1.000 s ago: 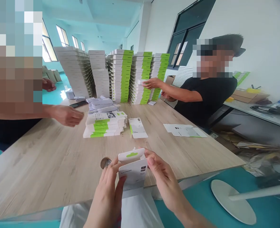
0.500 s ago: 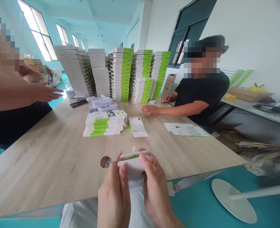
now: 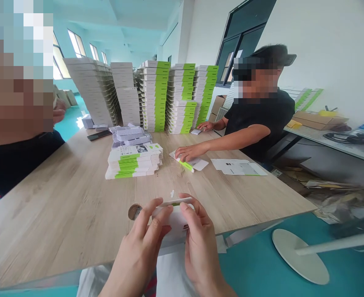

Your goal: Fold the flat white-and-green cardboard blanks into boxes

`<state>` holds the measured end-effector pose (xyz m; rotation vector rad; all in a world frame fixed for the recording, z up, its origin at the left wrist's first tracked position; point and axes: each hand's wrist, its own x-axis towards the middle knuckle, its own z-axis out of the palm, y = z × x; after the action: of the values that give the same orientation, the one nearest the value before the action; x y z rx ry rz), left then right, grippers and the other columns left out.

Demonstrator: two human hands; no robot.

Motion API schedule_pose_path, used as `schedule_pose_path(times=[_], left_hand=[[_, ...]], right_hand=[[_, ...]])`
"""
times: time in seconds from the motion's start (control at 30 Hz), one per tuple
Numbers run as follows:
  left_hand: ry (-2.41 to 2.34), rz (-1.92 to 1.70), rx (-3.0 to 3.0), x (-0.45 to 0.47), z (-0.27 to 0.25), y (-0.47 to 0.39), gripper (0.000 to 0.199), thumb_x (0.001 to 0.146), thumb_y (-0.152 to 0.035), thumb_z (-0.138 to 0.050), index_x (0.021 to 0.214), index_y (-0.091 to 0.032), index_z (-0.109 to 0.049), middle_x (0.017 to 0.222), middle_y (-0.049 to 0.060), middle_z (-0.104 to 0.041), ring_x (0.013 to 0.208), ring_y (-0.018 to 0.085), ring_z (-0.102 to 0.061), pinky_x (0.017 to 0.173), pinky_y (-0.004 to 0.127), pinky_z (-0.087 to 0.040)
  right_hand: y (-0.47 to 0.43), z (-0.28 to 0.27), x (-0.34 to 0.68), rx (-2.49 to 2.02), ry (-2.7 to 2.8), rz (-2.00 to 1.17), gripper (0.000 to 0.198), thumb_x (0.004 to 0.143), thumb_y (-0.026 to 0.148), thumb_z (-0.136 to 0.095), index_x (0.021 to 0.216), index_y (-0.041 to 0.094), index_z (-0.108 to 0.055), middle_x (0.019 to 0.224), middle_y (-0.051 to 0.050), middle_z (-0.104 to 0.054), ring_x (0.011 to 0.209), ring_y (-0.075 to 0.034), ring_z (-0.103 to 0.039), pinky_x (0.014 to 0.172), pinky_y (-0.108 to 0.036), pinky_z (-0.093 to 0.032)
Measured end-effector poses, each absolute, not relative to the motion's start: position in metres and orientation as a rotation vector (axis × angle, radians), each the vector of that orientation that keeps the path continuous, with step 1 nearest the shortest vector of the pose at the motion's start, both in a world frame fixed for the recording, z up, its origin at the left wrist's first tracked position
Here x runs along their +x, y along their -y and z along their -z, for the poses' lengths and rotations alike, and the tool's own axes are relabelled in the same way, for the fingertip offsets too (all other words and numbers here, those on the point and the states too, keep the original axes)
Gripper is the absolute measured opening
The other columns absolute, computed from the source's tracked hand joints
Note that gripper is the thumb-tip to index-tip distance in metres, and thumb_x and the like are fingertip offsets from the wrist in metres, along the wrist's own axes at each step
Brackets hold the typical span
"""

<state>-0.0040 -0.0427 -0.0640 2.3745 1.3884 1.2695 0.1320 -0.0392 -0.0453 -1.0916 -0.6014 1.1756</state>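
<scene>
A small white carton point(image 3: 172, 216) is gripped between both hands at the near table edge: left hand point(image 3: 138, 251) on its left side, right hand point(image 3: 198, 243) on its right, fingers curled over the top flap. A round metal disc point(image 3: 134, 211) lies just left of the left fingertips. Beyond the hands, a low pile of green-edged cartons point(image 3: 134, 161) rests on the wooden table point(image 3: 61, 206). Further right, a flat carton point(image 3: 189, 163) is pressed down by a co-worker's hand point(image 3: 184, 153).

L hand point(image 3: 138, 247) + R hand point(image 3: 198, 243) close together, fingers curled, pinching.

Both hands point(image 3: 169, 243) pinch a white box point(image 3: 173, 214) (green-tabbed flap).
</scene>
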Motion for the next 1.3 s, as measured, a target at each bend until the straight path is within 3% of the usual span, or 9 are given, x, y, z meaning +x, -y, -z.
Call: schedule_pose_path(times=[0.17,0.3,0.47,0.63,0.77,0.9,1.0,1.13,1.3], left_hand=[[-1.388,-1.262,2.35,-0.002,0.059,0.041,0.03,0.107,-0.024,-0.038,0.128,-0.034,-0.058,0.137,0.009,-0.06,0.104,0.022,-0.075,0.051,0.02,-0.062],[-1.384,-1.233,2.337,-0.004,0.057,0.039,0.03,0.106,-0.023,-0.041,0.128,-0.035,-0.058,0.137,0.01,-0.058,0.101,0.021,-0.074,0.053,0.021,-0.063],[-1.354,-1.225,2.284,-0.004,0.061,0.034,0.027,0.107,-0.03,-0.041,0.127,-0.032,-0.059,0.136,0.012,-0.057,0.104,0.023,-0.073,0.066,0.031,-0.067],[-1.31,-1.371,2.222,-0.004,0.075,0.032,0.031,0.106,-0.033,-0.048,0.129,-0.035,-0.069,0.143,0.012,-0.058,0.101,0.023,-0.071,0.076,0.036,-0.066],[-1.161,-1.583,1.752,0.01,0.08,0.039,0.011,0.097,-0.031,-0.066,0.104,-0.028,-0.075,0.135,0.009,-0.066,0.114,0.024,-0.07,0.091,0.034,-0.061],[-1.113,-1.658,0.962,0.04,0.066,0.043,0.028,0.096,-0.051,-0.065,0.107,-0.026,-0.056,0.118,0.006,-0.07,0.105,0.019,-0.071,0.084,0.028,-0.06],[-1.193,-1.578,0.872,0.054,0.055,0.04,0.04,0.092,-0.06,-0.065,0.108,-0.024,-0.058,0.098,0.003,-0.07,0.087,0.018,-0.07,0.076,0.027,-0.058],[-1.256,-1.609,0.948,0.057,0.051,0.039,0.037,0.093,-0.06,-0.063,0.096,-0.023,-0.059,0.083,0.0,-0.066,0.072,0.017,-0.064,0.066,0.026,-0.055],[-1.373,-1.62,1.135,0.059,0.056,0.045,0.025,0.105,-0.05,-0.043,0.101,-0.027,-0.054,0.09,0.003,-0.068,0.076,0.021,-0.068,0.066,0.033,-0.057]], right_hand=[[0.04,0.05,0.131,-1.078,0.67,-1.023,0.034,0.081,0.054,-0.079,0.087,0.026,-0.06,0.123,-0.005,-0.066,0.116,-0.026,-0.061,0.09,-0.037,-0.053],[0.043,0.053,0.134,-1.094,0.751,-0.954,0.037,0.085,0.055,-0.076,0.101,0.027,-0.059,0.121,-0.006,-0.065,0.107,-0.023,-0.063,0.088,-0.036,-0.054],[0.045,0.056,0.138,-1.101,0.928,-0.852,0.028,0.092,0.052,-0.07,0.099,0.026,-0.062,0.105,-0.005,-0.064,0.098,-0.022,-0.062,0.085,-0.035,-0.053],[0.041,0.064,0.136,-1.151,0.922,-0.775,0.029,0.094,0.052,-0.066,0.096,0.025,-0.058,0.109,-0.007,-0.062,0.091,-0.02,-0.061,0.071,-0.03,-0.052],[0.038,0.07,0.127,-1.135,0.913,-0.662,0.028,0.096,0.052,-0.063,0.097,0.025,-0.053,0.108,-0.006,-0.06,0.091,-0.019,-0.061,0.077,-0.032,-0.053],[0.038,0.07,0.125,-1.156,0.906,-0.719,0.03,0.096,0.053,-0.061,0.101,0.026,-0.048,0.111,-0.006,-0.059,0.089,-0.018,-0.062,0.074,-0.032,-0.055],[0.037,0.065,0.13,-1.153,0.885,-0.842,0.036,0.093,0.055,-0.065,0.105,0.029,-0.045,0.106,-0.004,-0.061,0.083,-0.018,-0.064,0.069,-0.03,-0.056],[0.035,0.058,0.139,-1.14,0.887,-1.056,0.035,0.092,0.056,-0.066,0.106,0.029,-0.049,0.102,-0.002,-0.066,0.085,-0.02,-0.068,0.069,-0.03,-0.056],[0.034,0.066,0.146,-1.141,0.855,-1.096,0.034,0.096,0.057,-0.052,0.095,0.026,-0.064,0.092,-0.006,-0.072,0.088,-0.026,-0.069,0.066,-0.034,-0.055]])
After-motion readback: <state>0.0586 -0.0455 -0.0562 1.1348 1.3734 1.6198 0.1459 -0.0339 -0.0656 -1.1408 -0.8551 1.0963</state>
